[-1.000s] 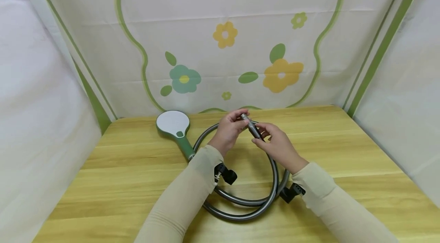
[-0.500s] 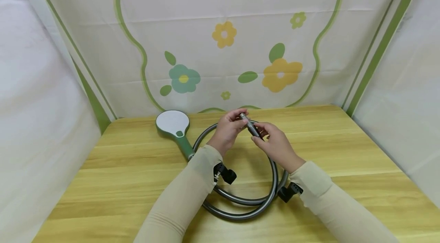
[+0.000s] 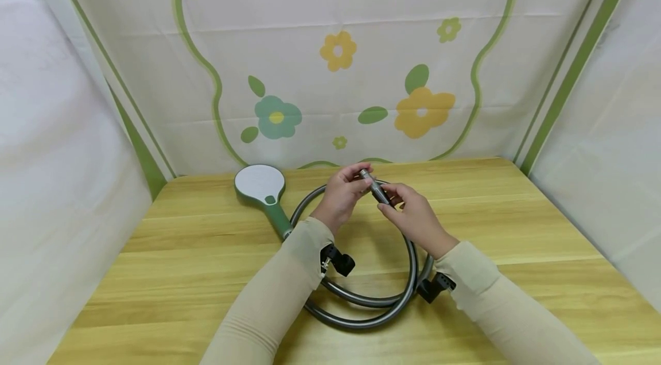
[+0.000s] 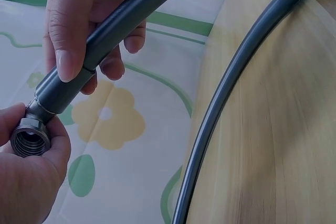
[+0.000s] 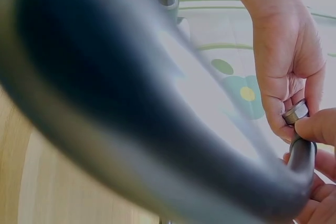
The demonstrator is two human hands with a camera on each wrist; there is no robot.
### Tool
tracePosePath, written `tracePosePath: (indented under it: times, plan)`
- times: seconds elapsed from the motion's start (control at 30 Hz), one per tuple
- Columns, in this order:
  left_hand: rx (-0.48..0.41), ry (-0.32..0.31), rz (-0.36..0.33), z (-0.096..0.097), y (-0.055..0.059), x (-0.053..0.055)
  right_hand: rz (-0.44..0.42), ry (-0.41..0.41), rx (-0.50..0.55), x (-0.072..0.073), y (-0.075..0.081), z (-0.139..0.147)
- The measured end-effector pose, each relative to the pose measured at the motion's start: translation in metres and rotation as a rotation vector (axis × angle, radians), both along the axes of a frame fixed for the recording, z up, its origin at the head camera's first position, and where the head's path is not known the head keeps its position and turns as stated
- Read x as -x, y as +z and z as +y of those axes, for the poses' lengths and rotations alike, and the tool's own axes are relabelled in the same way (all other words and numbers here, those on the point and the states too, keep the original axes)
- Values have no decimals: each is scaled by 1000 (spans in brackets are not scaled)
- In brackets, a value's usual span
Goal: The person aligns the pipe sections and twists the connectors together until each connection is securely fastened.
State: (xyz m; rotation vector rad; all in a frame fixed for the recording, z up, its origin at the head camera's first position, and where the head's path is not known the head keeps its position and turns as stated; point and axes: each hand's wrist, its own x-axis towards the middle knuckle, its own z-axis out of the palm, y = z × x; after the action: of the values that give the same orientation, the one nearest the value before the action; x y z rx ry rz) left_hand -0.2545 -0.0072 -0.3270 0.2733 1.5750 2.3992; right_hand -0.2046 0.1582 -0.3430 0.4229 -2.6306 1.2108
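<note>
A grey shower hose (image 3: 356, 324) lies looped on the wooden table, one end raised off it. My left hand (image 3: 342, 197) pinches the metal nut (image 4: 30, 135) at this end between thumb and fingers; its threaded mouth shows in the left wrist view. Just behind the nut, my right hand (image 3: 419, 220) holds the smooth grey end sleeve (image 4: 58, 92), thumb and fingers on either side. To the left, a green-handled shower head (image 3: 260, 182) with a white face lies on the table, its handle end meeting the hose beside my left sleeve.
The wooden table (image 3: 175, 273) runs back to a white cloth wall (image 3: 289, 3) printed with flowers. More cloth walls stand at left and right. Black camera mounts (image 3: 338, 260) on both wrists hang near the hose loops. A blurred hose stretch (image 5: 131, 87) fills much of the right wrist view.
Both hands keep their hold on the hose end. The right forearm has shifted very slightly left since the first frame; shower head and hose loops lie as before.
</note>
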Motion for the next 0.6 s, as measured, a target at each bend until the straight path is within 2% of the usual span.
tracePosePath:
  times: [0.6]
  plan:
    - [2, 11, 5, -1, -1, 0, -74, 35, 75, -1, 1, -1]
